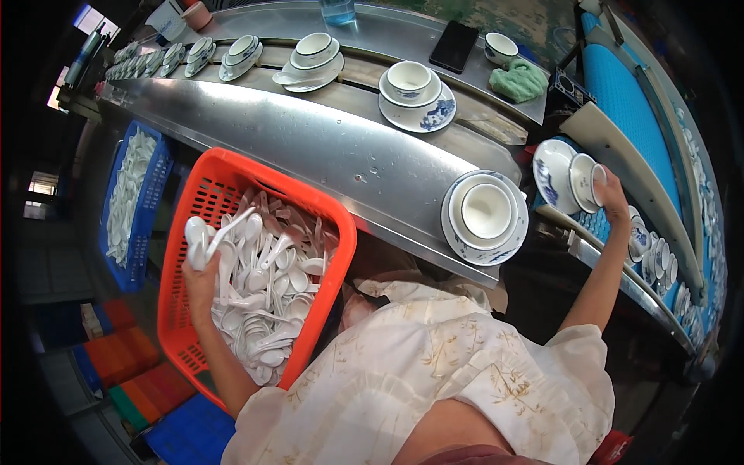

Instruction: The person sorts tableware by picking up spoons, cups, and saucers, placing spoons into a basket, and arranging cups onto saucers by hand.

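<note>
My left hand (201, 288) is over the orange plastic basket (347, 232), gripping a few white soup spoons (197, 235). Loose white spoons (256, 337) fill much of that basket. At the right, my right hand (614, 197) holds a tilted stack of a cup, a bowl and a blue-patterned plate (546, 174) beside the blue conveyor belt. Nearer to me, a similar nested stack (487, 212) stands upright on the steel table's right end; I see no spoon on it.
Crockery sets, including a stacked set (410, 87), line a conveyor track (360, 87) behind the steel table (290, 131). A phone (454, 46), green cloth (518, 80) and cup (500, 47) lie beyond. A blue spoon crate (136, 256) is left; a blue belt (630, 116) runs right.
</note>
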A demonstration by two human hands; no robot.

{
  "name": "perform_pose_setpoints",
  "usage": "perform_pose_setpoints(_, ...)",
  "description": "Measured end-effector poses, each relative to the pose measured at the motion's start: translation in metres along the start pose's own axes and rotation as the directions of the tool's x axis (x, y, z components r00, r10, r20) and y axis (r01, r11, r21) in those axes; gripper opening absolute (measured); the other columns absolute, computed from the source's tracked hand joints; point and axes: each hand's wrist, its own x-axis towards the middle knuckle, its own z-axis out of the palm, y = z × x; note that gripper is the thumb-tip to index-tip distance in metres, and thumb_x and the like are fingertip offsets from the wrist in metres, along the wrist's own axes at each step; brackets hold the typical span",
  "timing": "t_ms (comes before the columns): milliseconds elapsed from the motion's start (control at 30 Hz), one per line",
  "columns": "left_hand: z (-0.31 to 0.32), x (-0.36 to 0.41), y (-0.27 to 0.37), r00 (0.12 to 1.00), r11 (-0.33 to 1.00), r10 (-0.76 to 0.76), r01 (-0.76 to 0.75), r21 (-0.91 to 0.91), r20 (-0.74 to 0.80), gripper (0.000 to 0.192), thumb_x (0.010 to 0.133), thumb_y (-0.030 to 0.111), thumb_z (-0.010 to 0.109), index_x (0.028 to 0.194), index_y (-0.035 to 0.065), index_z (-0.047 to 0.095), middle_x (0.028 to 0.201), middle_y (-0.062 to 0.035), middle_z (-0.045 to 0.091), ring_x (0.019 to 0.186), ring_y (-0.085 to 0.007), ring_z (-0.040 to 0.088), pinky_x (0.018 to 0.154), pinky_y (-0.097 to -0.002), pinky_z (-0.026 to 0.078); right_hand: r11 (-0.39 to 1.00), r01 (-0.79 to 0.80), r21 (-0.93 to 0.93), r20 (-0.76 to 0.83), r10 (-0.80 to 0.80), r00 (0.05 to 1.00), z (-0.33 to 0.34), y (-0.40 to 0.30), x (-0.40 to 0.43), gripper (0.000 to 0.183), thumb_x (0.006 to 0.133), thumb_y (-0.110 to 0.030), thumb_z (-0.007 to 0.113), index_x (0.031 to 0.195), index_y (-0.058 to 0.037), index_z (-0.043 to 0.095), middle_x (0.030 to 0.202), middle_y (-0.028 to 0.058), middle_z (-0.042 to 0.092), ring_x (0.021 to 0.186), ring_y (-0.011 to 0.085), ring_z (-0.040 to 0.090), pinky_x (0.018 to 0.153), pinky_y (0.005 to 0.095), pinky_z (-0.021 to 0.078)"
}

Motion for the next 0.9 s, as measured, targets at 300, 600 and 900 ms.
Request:
perform_pose_setpoints(300, 0.021, 0.049, 0.106, 0.978, 0.900, 0.197, -0.155, -0.409, 0.063, 0.049, 0.073, 0.011, 0.064, 0.116, -0.0027, 0.045, 0.105, -0.0085, 0.053, 0.093, -0.0153, 0.052, 0.082, -0.0273, 0.041, 0.980, 0.127, 0.153, 0.099, -0.144, 0.985, 0.131, -0.072, 0.028, 0.036, 0.074, -0.015, 0.056, 0.108, -0.0021, 0.055, 0.086, 0.0052, 0.059, 0.076, 0.0122, 0.054, 0.064, 0.0251, 0.0446)
perform_pose_setpoints(600, 0.159, 0.142, 0.184, 0.722, 0.990, 0.055, 0.049, -0.130, 0.690, 0.034, 0.067, 0.017, 0.066, 0.091, -0.0059, 0.056, 0.074, -0.0106, 0.059, 0.058, -0.0156, 0.056, 0.050, -0.0281, 0.045, 0.951, 0.309, 0.018, 0.010, -0.309, 0.951, 0.112, -0.088, -0.007, 0.036, 0.080, -0.014, 0.056, 0.113, 0.0001, 0.052, 0.101, 0.0137, 0.058, 0.090, 0.0195, 0.057, 0.078, 0.0294, 0.0444)
perform_pose_setpoints(900, 0.225, 0.213, 0.130, 0.725, 0.932, 0.029, 0.229, -0.282, 0.688, 0.035, 0.065, 0.009, 0.066, 0.096, -0.0022, 0.054, 0.077, -0.0096, 0.059, 0.065, -0.0183, 0.058, 0.053, -0.0303, 0.047, 0.944, 0.175, -0.281, -0.399, -0.281, 0.873, -0.014, -0.026, -0.041, 0.030, 0.084, -0.012, 0.053, 0.113, -0.0040, 0.054, 0.107, 0.0128, 0.058, 0.101, 0.0204, 0.055, 0.086, 0.0293, 0.0432)
